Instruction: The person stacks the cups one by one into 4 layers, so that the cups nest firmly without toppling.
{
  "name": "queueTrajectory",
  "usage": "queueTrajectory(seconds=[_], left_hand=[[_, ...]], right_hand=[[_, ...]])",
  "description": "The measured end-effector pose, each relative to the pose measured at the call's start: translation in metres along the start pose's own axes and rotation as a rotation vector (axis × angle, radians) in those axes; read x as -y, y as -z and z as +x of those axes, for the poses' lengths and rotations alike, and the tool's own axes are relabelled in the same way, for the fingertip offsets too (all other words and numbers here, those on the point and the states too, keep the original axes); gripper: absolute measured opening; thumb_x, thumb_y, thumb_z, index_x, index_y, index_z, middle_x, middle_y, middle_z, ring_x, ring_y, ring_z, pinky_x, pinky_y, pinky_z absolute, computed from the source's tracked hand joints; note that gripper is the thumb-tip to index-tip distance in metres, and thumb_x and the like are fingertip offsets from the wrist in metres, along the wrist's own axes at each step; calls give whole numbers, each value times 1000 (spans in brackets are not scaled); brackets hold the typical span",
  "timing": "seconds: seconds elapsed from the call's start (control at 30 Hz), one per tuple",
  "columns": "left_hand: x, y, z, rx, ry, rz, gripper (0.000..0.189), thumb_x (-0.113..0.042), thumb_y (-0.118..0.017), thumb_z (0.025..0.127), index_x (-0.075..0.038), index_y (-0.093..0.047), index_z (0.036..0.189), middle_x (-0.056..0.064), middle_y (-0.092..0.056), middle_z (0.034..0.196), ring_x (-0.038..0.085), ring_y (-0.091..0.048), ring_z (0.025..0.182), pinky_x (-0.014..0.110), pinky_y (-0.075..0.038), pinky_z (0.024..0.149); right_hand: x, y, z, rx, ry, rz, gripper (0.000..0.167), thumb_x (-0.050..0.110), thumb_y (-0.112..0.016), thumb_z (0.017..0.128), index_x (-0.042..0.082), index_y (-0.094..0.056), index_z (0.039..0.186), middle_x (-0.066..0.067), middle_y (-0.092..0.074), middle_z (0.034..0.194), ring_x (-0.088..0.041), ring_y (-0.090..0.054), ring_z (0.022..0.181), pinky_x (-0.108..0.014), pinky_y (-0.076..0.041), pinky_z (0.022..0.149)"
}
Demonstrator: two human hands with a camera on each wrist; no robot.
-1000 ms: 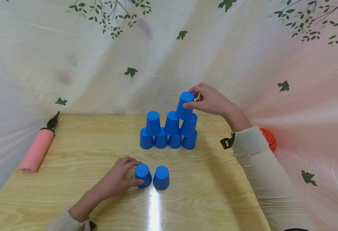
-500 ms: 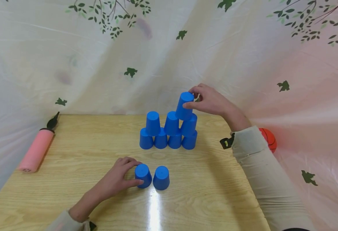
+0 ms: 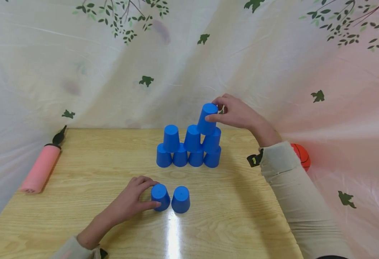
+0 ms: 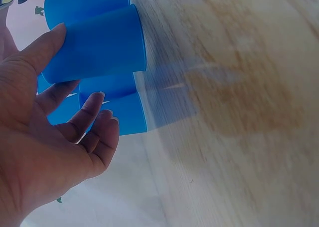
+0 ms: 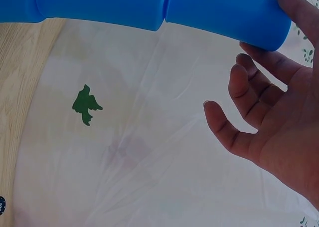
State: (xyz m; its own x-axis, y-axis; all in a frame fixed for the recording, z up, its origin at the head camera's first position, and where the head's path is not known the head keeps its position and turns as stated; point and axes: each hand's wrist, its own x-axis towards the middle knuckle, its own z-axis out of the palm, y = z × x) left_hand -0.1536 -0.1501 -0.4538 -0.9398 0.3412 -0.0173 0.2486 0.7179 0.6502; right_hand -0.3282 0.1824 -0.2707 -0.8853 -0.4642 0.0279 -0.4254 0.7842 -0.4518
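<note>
Blue cups stand upside down in a stack, with a bottom row of several cups (image 3: pixel 164 156) and three cups above, one of them the left cup (image 3: pixel 171 139). My right hand (image 3: pixel 236 112) pinches a blue cup (image 3: pixel 205 124) between thumb and index finger, at the right end of the third level. In the right wrist view, its other fingers (image 5: pixel 239 87) are loosely bent. Nearer me, my left hand (image 3: pixel 134 199) holds another upside-down cup (image 3: pixel 159 194) on the table by thumb and index finger. A separate cup (image 3: pixel 181 200) stands just right of it.
A pink hand pump (image 3: pixel 42 167) with a black nozzle lies on the left of the wooden table (image 3: pixel 105 154). Behind the table hangs a pale curtain (image 3: pixel 112 79) with leaf prints. An orange ball (image 3: pixel 302 156) shows partly behind the right sleeve.
</note>
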Motion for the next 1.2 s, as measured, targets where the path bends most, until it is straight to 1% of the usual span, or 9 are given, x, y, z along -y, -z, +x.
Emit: queueTrajectory(seconds=[0.43, 0.67, 0.9, 1.07, 1.2], left_hand=[[2, -1, 0, 0, -2, 11, 55, -52, -77, 83, -24, -64, 129, 2, -59, 128, 27, -49, 124, 53, -50, 100], [2, 0, -1, -2, -4, 10, 55, -52, -76, 83, -24, -65, 129, 2, -59, 128, 28, -49, 124, 53, -50, 100], [0, 0, -2, -9, 2, 11, 53, -49, -77, 84, -23, -65, 129, 2, -59, 128, 27, -49, 124, 51, -49, 100], [-1, 4, -2, -17, -13, 25, 54, -49, -76, 85, -22, -64, 130, 3, -58, 130, 29, -49, 124, 53, -50, 100], [-3, 10, -1, -34, -24, 40, 54, -51, -75, 86, -21, -64, 129, 5, -59, 131, 30, -50, 124, 53, -51, 98]], right_hand=[[-3, 1, -2, 2, 8, -7, 65, 48, -68, 91, 8, -53, 140, -18, -56, 120, -30, -54, 105, -42, -51, 81], [-2, 1, -2, 0, 10, -1, 66, 48, -69, 91, 8, -53, 140, -16, -55, 120, -30, -54, 105, -42, -51, 82], [-2, 2, -4, -11, 11, 3, 67, 50, -70, 89, 11, -52, 141, -12, -56, 118, -28, -54, 106, -42, -52, 83], [-6, 5, -9, -40, 33, -3, 66, 50, -71, 89, 12, -53, 140, -11, -56, 115, -27, -53, 102, -40, -48, 80], [-9, 11, -22, -63, 19, -11, 66, 52, -68, 91, 13, -52, 142, -11, -55, 118, -28, -52, 102, -40, -47, 78]])
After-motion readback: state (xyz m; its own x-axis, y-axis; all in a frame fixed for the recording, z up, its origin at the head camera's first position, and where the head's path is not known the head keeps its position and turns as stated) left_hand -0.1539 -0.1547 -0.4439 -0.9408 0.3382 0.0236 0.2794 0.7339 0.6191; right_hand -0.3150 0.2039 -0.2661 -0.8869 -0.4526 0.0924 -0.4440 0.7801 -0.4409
